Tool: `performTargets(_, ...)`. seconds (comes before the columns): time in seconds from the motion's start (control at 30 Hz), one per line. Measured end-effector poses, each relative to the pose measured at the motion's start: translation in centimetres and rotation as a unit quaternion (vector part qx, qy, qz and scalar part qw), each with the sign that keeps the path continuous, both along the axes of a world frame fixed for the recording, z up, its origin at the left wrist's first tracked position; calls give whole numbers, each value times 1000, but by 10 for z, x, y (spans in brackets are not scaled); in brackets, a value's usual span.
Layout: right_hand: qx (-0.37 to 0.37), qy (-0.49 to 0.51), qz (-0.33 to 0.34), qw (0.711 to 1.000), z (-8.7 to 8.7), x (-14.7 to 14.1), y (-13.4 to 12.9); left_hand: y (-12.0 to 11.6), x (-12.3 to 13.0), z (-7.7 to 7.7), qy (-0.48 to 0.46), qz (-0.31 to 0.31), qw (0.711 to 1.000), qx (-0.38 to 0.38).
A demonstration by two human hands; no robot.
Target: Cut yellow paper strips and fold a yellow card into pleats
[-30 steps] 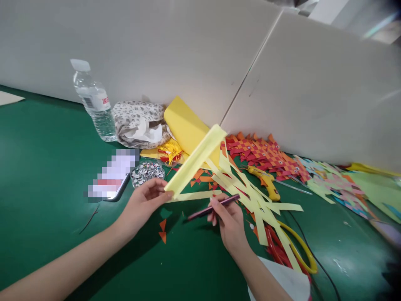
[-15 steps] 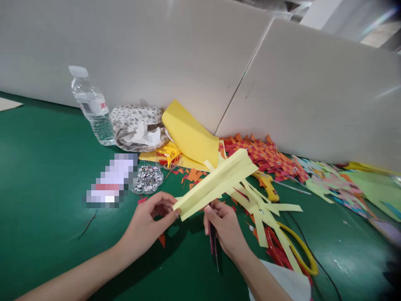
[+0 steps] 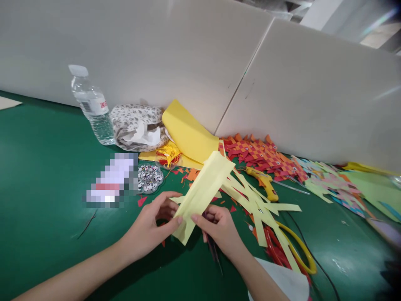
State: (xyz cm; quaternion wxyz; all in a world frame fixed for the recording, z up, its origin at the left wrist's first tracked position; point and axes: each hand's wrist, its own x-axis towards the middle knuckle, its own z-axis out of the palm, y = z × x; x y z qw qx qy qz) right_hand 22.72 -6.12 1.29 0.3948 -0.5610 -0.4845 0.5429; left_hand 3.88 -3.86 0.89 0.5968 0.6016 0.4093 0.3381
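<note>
A pale yellow folded sheet of paper [image 3: 205,188] is held up at a slant above the green table, a crease running along it. My left hand [image 3: 156,228] pinches its lower left edge between thumb and fingers. On the other side, my right hand [image 3: 221,228] has its thumb against the lower right edge. Also in the right hand is a dark, narrow tool that looks like scissors [image 3: 215,253], its metal tip pointing down toward me. Its handle is mostly hidden by the fingers. Pale yellow paper strips [image 3: 261,213] lie in a loose heap beyond the right hand.
A water bottle [image 3: 94,108], a patterned cloth tissue holder [image 3: 138,121] and a dish of googly eyes [image 3: 149,179] stand behind to the left. Woven red-orange paper fish [image 3: 263,154], a yellow glue gun [image 3: 265,184] and yellow-handled scissors [image 3: 308,251] lie to the right.
The folded paper has swung to a steeper slant, its far end moving left and its near end lower. My right thumb has come onto its edge, with the tool still in that hand.
</note>
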Motion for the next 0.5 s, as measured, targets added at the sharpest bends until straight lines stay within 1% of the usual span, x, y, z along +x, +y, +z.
performTargets(0.07,-9,-8,38,999,1,-2,-1,1,0,0,-2,-16,1000,-24)
performTargets(0.17,-16,-5,64,998,0,-2,-1,2,0,-3,-21,-45,997,-64)
performTargets(0.23,-18,3,64,998,-2,-1,0,4,0,-6,-45,-49,994,-91)
performTargets(0.33,-26,20,47,998,-5,2,2,7,0,-9,-71,-25,989,-125)
performTargets(0.5,-28,37,16,999,-8,4,4,10,0,-6,-91,8,984,-150)
